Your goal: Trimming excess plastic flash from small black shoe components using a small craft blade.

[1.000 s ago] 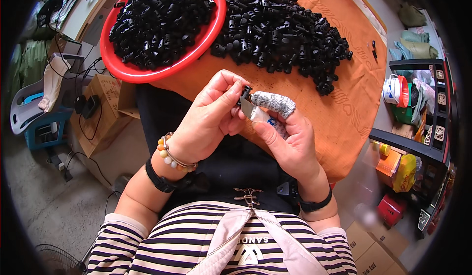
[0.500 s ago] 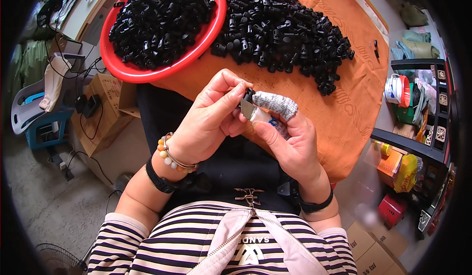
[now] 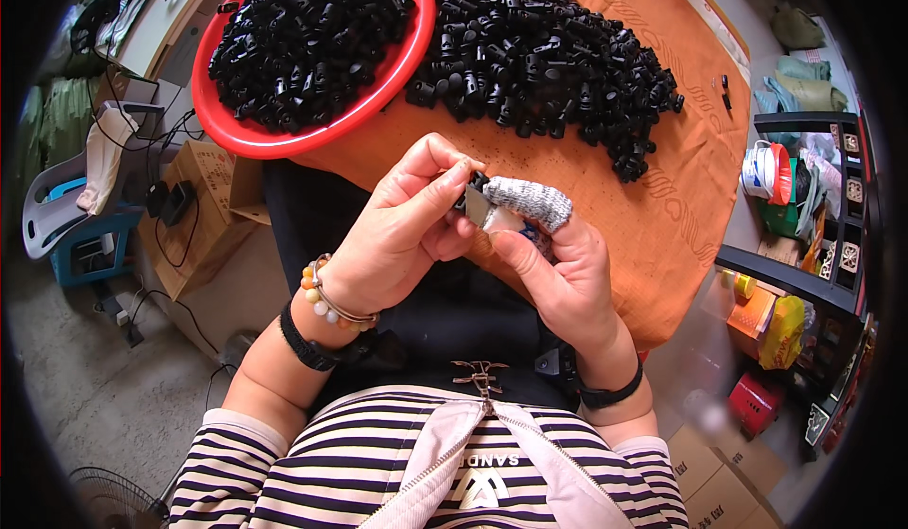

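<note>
Black plastic piece (image 3: 470, 191) is pinched by the left hand (image 3: 402, 231) against a small blade (image 3: 478, 209) gripped in the right hand (image 3: 558, 264), above the lap; a slip could probably nick the ungloved fingers.

**One camera on the head, looking straight down**

There is just one view. It sits on the person's head and looks down over the black-and-white striped shirt (image 3: 331, 472) at 6 o'clock. The two bare hands are close, in the middle. The round red plastic basin (image 3: 284, 136) is farther off at 11 o'clock. The orange cloth-covered table (image 3: 681, 207) stretches toward 2 o'clock. Edges bend and go dark at the rim.
</note>
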